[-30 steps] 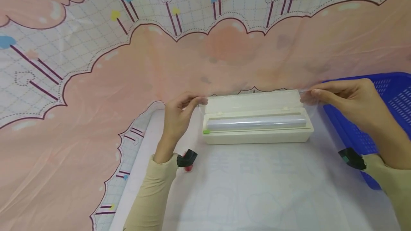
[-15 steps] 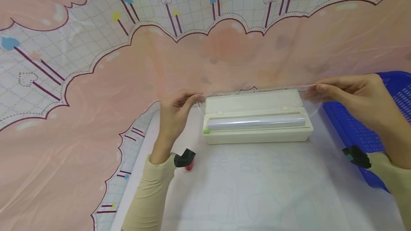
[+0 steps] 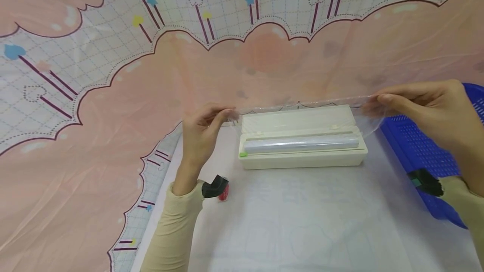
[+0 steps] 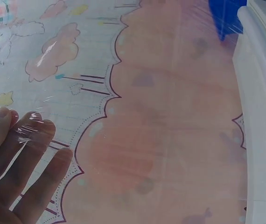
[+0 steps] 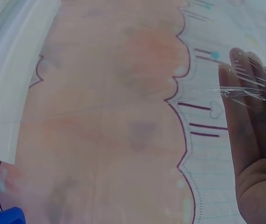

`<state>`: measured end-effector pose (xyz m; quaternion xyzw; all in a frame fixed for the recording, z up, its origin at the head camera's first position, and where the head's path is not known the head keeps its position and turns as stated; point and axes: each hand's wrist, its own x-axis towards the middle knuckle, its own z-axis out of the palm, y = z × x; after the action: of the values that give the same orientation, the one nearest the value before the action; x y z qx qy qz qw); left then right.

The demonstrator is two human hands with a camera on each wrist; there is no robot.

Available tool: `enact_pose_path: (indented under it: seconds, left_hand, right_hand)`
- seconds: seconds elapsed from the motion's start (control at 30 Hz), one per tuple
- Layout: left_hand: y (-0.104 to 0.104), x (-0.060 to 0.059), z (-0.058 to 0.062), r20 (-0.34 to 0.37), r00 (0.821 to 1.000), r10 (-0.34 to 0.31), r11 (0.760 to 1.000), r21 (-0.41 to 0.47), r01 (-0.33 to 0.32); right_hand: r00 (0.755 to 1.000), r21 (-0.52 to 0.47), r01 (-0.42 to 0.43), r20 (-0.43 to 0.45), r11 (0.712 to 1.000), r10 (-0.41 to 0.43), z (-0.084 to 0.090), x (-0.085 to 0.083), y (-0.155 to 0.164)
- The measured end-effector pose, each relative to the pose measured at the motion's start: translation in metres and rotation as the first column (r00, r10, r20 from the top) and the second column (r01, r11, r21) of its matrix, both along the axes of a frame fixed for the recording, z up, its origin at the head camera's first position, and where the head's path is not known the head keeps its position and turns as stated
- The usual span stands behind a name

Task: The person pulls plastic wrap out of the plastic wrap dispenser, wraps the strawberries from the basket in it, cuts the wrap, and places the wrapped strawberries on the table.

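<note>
Clamping film [image 3: 302, 105] at 2 ends in pinches, with left hand [image 3: 200, 131] at 9 o'clock and right hand [image 3: 427, 108] at 3 o'clock from open box [image 3: 302, 161]; holding film's edge across at 12 o'clock.

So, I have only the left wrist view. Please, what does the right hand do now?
Observer: The right hand pinches the clear film at its other end.
Operator: Thank you. The white edge at my right, what is it?
Observer: It belongs to a white box with its lid open and a film roll inside.
Operator: And the blue corner, what is that?
Observer: A blue basket, standing to the right of the box.
</note>
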<state>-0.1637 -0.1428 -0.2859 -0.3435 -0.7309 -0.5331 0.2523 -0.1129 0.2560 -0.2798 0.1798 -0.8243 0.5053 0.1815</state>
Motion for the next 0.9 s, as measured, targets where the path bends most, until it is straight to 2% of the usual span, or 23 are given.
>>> enact_pose_path:
  seconds: [0.17, 0.43, 0.57, 0.67, 0.8, 0.9]
  left_hand:
    - [0.000, 0.003, 0.005, -0.021, 1.000, 0.001, 1.000, 0.008, -0.001]
    - [-0.001, 0.011, 0.011, -0.031, 0.999, 0.009, 1.000, 0.015, -0.009]
    - [-0.002, 0.013, 0.014, -0.036, 0.999, 0.005, 1.000, 0.026, -0.004]
    - [-0.003, 0.015, 0.015, -0.042, 0.999, 0.010, 1.000, 0.030, -0.008]
    - [-0.003, 0.019, 0.017, -0.045, 0.999, -0.012, 0.999, 0.030, 0.013]
    - [-0.004, 0.021, 0.018, -0.041, 0.998, -0.052, 0.998, 0.030, 0.053]
  right_hand:
    - [1.000, -0.033, -0.001, -0.001, 0.999, 0.001, 0.004, 0.002, 0.000]
    - [0.997, -0.038, -0.030, -0.075, 0.999, 0.027, 0.009, 0.005, -0.002]
    - [0.986, -0.106, -0.115, -0.129, 0.988, 0.101, 0.010, 0.005, -0.001]
    - [0.983, -0.123, -0.138, -0.136, 0.983, 0.121, 0.010, 0.006, 0.000]
    - [0.995, -0.041, -0.036, -0.090, 0.999, 0.032, 0.012, 0.010, 0.003]
    - [0.996, -0.081, -0.061, -0.074, 0.995, 0.055, 0.009, 0.011, 0.006]
